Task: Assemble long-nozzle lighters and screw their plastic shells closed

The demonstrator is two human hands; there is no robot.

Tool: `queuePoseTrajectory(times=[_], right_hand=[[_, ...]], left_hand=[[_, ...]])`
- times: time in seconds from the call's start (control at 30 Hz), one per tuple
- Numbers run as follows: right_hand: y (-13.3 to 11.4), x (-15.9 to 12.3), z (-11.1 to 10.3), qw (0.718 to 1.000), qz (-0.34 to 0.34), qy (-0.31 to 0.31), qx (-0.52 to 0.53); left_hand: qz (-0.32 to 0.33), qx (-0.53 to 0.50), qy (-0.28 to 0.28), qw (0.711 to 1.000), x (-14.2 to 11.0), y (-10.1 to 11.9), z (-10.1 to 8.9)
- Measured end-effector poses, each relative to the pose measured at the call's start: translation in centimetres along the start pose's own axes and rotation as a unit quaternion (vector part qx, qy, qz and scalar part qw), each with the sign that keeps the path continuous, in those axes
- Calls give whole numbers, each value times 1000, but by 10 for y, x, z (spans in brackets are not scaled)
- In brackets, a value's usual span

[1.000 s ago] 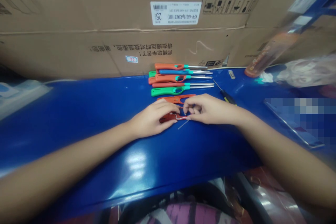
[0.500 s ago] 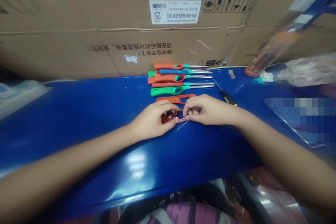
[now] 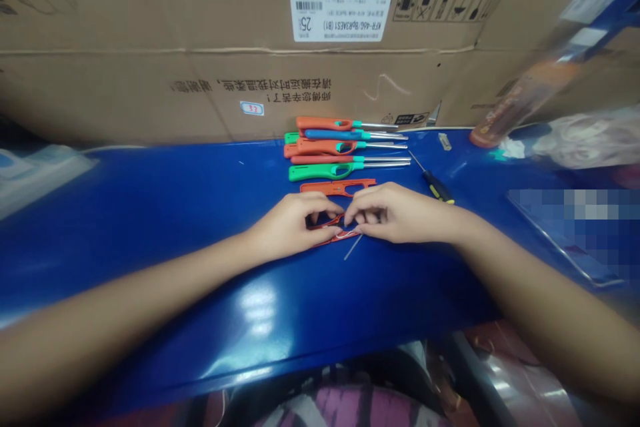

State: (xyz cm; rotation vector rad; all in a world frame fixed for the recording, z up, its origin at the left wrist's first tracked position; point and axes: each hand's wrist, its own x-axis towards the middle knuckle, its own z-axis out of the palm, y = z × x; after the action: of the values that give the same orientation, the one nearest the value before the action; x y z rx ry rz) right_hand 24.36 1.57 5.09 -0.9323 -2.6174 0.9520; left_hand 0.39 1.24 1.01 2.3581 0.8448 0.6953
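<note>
My left hand (image 3: 287, 223) is closed around the left part of an orange-red lighter shell half (image 3: 333, 239), whose inside faces up. A thin pale wire (image 3: 347, 235) curves through the shell between my fingers. My right hand (image 3: 385, 213) pinches at the shell's right end with thumb and forefinger; what the tips hold is partly hidden. A thin clear tube (image 3: 353, 247) sticks out below my right thumb. Just behind my hands lies another orange shell half (image 3: 337, 187), with an oval trigger opening.
Several long-necked lighters, including a green one (image 3: 327, 171) and a blue one (image 3: 333, 135), lie stacked behind. A screwdriver (image 3: 436, 185) rests to their right. A cardboard box (image 3: 150, 93) stands along the back of the blue table (image 3: 200, 307); an orange-capped tube (image 3: 520, 103) leans at right.
My fingers have shifted slightly at the shell, and the wire has changed its curve. The clear tube now points more steeply downward. The camera view has shifted a little.
</note>
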Motion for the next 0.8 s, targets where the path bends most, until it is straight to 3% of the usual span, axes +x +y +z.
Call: queuePoseTrajectory(times=[0.33,0.53,0.8], right_hand=[[-3,0,0,999,-20,-15,-26],[0,1,0,996,-71,-17,-43],[2,-1,-5,997,-48,-13,-56]], left_hand=[[-23,129,-27,991,-6,10,-2],[-18,121,-19,992,-7,10,-2],[-20,93,3,995,-5,7,0]])
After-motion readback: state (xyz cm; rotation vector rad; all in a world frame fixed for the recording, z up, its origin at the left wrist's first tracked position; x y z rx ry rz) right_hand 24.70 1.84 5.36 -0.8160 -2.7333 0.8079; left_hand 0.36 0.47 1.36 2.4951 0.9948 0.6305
